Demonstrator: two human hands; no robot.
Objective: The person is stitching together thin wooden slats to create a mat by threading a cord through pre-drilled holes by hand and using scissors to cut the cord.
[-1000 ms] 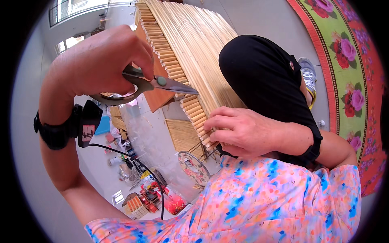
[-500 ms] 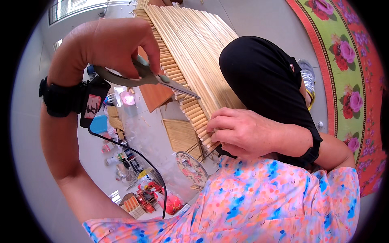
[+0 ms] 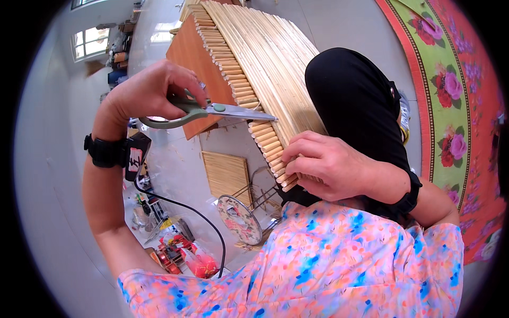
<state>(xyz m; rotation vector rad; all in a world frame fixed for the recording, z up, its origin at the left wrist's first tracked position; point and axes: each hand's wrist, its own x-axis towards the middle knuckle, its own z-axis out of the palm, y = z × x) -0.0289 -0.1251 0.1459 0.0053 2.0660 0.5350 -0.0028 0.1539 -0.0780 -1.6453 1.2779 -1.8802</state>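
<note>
My left hand (image 3: pixel 154 93) grips green-handled scissors (image 3: pixel 212 111), their blades closed and pointing right at the cut ends of a mat of pale bamboo sticks (image 3: pixel 265 63). The mat lies over my black-clad knee (image 3: pixel 355 100) and runs away from me. My right hand (image 3: pixel 328 164) presses down on the mat's near end, fingers spread over the stick tips. A black wristband with a device and cable sits on my left wrist (image 3: pixel 114 151).
A brown board (image 3: pixel 193 55) lies under the mat's far side. Below on the grey floor are a smaller bamboo mat (image 3: pixel 228 172), a round patterned fan on a wire stand (image 3: pixel 238 217) and red clutter (image 3: pixel 185 259). A flowered rug (image 3: pixel 456 90) lies to the right.
My left hand has lifted with the scissors and then moved right, bringing the blade tips up to the stick ends. My right hand stays pressed on the mat's near end.
</note>
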